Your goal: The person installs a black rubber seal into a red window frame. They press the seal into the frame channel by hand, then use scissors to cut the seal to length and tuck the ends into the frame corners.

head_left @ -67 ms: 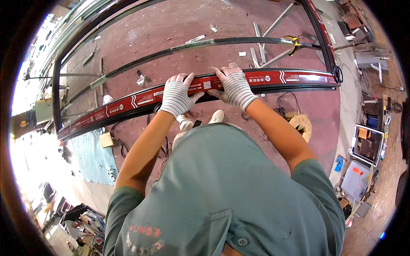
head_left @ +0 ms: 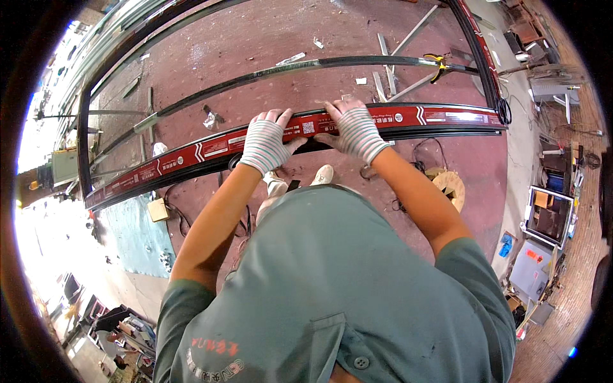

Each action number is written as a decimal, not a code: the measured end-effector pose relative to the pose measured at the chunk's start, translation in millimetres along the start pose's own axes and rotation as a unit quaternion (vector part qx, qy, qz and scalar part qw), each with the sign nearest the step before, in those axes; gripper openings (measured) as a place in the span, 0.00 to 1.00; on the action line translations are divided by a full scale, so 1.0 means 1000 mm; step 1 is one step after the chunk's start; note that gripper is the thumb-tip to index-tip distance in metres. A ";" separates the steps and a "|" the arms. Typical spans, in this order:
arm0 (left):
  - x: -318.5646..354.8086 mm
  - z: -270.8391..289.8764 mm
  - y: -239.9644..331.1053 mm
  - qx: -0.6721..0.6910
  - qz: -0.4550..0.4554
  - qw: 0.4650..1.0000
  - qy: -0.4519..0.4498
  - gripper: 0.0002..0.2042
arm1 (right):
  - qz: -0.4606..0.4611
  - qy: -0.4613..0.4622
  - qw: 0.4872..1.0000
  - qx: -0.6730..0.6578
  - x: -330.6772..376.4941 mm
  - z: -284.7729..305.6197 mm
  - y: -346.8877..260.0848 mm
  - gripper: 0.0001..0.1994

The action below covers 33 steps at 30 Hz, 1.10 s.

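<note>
A large dark metal frame (head_left: 223,145) with red printed film along its face lies across in front of me, its near bar bending from left to right. My left hand (head_left: 267,142), in a striped glove with bare fingertips, grips this bar, fingers over the far edge and thumb on the near side. Close by on the right, my right hand (head_left: 354,132), gloved alike, holds the same bar in the same way. Under the film-covered face runs a black lower profile (head_left: 440,133).
Inside the frame, a dark crossbar (head_left: 255,75) carries a yellow-and-black clamp (head_left: 438,67) near its right end. Loose metal strips (head_left: 383,64) lie beyond. A round wooden spool end (head_left: 450,189), cables and a small yellowish block (head_left: 158,210) are on the reddish floor (head_left: 476,166).
My right hand has slid slightly to the right along the bar. The left hand and the frame look the same.
</note>
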State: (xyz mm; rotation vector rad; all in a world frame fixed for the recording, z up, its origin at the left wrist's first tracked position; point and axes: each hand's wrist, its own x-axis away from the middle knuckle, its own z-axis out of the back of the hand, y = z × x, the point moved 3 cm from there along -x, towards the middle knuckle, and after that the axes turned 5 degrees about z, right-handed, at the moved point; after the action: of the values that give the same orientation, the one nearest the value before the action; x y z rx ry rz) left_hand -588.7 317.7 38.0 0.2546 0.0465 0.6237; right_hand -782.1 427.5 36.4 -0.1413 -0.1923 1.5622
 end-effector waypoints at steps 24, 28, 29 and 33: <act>-0.038 -0.023 0.062 0.019 -0.045 0.999 -0.003 0.37 | 0.036 0.004 0.999 0.036 0.034 -0.009 0.061 0.43; -0.036 -0.026 0.065 0.016 -0.054 0.998 0.025 0.36 | 0.038 0.028 0.999 0.014 0.034 0.004 0.056 0.40; -0.036 -0.025 0.063 0.019 -0.052 0.998 0.016 0.36 | 0.041 0.031 0.999 -0.001 0.035 0.003 0.058 0.40; -0.034 -0.021 0.054 0.030 -0.052 0.998 0.014 0.37 | 0.035 0.038 0.999 -0.010 0.058 0.015 0.099 0.39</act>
State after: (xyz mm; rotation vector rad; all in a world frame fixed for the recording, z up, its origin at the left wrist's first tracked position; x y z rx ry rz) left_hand -649.7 345.1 30.2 0.3005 0.1042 0.5231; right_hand -881.9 485.5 32.2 -0.2248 -0.1433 1.6220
